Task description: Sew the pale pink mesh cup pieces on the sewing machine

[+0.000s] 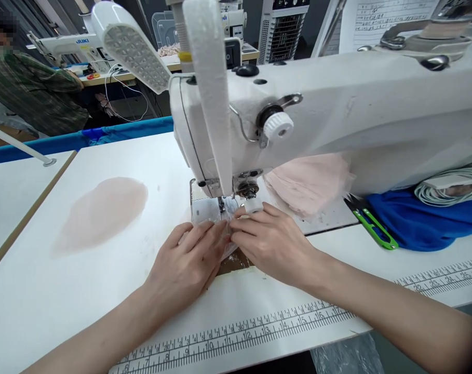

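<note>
A white sewing machine (317, 109) spans the view, its presser foot (221, 203) low over the metal plate. Just in front of the foot, my left hand (189, 254) and my right hand (272, 241) meet at the fingertips, closed on a thin, sheer fabric (231, 250) that shows only in small parts between them. A sheer pink fabric piece (103, 210) lies flat on the white table (115, 280) to the left. Behind my right hand, under the machine arm, rests a stack of pink fabric pieces (311, 182).
Green thread snips (376, 228) lie at the right beside a blue cloth (426, 223) with a coiled cable (449, 186). A printed ruler (247, 335) runs along the front edge. At the upper left stands a person (33, 88) near another sewing machine (72, 49).
</note>
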The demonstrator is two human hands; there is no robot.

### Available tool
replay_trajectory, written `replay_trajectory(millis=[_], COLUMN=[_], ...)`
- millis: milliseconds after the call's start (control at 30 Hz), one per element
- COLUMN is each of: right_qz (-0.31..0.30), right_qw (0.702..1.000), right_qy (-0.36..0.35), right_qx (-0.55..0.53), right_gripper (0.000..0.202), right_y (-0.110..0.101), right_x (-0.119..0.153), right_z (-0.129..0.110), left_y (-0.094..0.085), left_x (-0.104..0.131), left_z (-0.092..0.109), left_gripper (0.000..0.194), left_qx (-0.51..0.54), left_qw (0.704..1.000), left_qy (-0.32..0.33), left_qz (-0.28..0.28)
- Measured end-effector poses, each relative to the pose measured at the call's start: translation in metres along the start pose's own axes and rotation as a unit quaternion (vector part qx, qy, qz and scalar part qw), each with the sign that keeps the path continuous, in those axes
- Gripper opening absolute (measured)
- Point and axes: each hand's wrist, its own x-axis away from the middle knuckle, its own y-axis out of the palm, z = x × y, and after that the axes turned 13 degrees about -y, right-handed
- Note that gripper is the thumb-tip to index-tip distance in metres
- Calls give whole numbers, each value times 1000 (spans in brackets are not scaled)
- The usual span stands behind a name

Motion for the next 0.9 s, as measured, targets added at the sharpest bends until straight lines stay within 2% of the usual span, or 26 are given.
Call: replay_trajectory(millis=[200,367,533,733,900], right_qz=[-21,-24,-28,-26,21], right_qw=[1000,1000,999,1000,1000], right_qy=[6,-1,-8,-7,15], right_qx=[-18,-17,-16,-9,-2], right_gripper=[23,24,25,24,22], right_y=[1,1,0,1,0], right_x=[1,1,0,2,-2], right_z=[-1,0,1,1,6], left_y=[2,3,3,3,4], left_x=[4,4,1,1,0], left_z=[-2,-3,-9,-8,-11], left_gripper=[24,24,30,22,24], left_qx=[29,45,78,70,101], left_qw=[999,999,996,998,994], left_qy=[11,-6,21,-6,-30], left_qz=[-28,-24,-48,-9,-12])
